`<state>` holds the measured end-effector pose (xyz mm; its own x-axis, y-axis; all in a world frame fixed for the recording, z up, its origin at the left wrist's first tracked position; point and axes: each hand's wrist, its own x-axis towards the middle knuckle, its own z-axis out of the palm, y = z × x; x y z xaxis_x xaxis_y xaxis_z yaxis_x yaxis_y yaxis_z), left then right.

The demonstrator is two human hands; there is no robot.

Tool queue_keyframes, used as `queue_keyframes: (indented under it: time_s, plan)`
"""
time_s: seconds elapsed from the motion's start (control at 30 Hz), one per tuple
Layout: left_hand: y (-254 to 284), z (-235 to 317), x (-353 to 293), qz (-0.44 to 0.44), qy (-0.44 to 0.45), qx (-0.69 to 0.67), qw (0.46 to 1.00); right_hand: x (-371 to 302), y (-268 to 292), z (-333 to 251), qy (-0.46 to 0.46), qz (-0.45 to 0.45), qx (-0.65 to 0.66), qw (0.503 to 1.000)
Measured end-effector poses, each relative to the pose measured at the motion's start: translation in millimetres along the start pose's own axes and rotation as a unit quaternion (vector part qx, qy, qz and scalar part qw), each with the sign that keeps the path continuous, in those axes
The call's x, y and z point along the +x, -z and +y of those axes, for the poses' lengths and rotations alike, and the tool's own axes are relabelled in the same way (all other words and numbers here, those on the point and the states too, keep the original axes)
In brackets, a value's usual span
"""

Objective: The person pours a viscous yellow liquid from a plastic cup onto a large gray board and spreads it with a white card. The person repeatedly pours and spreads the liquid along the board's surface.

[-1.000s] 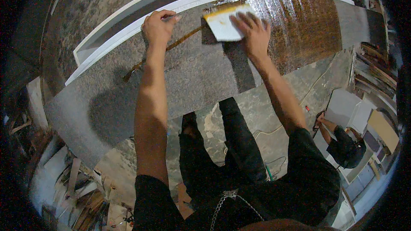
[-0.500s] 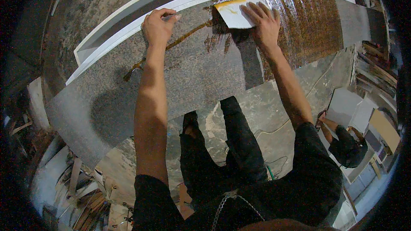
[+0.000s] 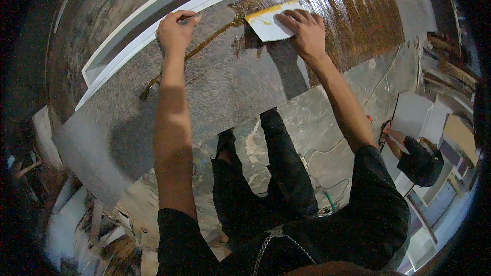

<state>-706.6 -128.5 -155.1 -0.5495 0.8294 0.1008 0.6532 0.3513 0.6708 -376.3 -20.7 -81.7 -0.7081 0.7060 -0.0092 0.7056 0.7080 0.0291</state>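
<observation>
A long grey sheet (image 3: 230, 79) lies across in front of me, its right part coated with wet brown glue (image 3: 353, 15). My right hand (image 3: 308, 33) grips a white flat spreader (image 3: 273, 26), pressed to the sheet at the left border of the coating; yellowish glue runs along its far edge. Leftward from there, a thin line of brown glue (image 3: 212, 40) slants toward my left forearm. My left hand (image 3: 176, 29) is closed near the sheet's far edge, thumb and fingers pinched together; what they hold, if anything, cannot be made out.
Behind the sheet runs a white-edged frame (image 3: 123, 61). Worn concrete floor (image 3: 353, 107) shows below, with a thin cable on it. Scrap boards (image 3: 97, 220) lie at lower left, more planks (image 3: 445, 76) at right. Another person (image 3: 419, 161) is at the right beside pale panels.
My right hand has drawn the spreader toward me over the sheet, leaving more glossy brown glue behind it. The left hand stays pinched near the far edge. The whole view has shifted slightly.
</observation>
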Motion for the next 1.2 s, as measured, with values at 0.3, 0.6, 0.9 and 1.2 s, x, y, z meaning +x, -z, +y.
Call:
queue_keyframes:
  time_s: [0.3,0.6,0.9,1.2]
  plan:
    - [-4.0,-9.0,8.9,-0.013,-0.012,0.027,0.999,-176.9,29.9,1.8,-0.029,-0.065,0.022,0.997]
    - [-1.5,3.2,2.4,-0.007,-0.016,-0.010,1.000,-307.8,39.8,-27.8,-0.173,-0.101,0.080,0.976]
    - [42.9,-27.7,-14.8,-0.001,-0.064,0.014,0.998,-77.3,48.9,-73.0,-0.067,0.105,0.096,0.988]
    - [50.5,-31.1,-16.7,0.020,-0.065,-0.035,0.997,32.0,-12.1,-94.6,0.002,0.140,0.045,0.989]
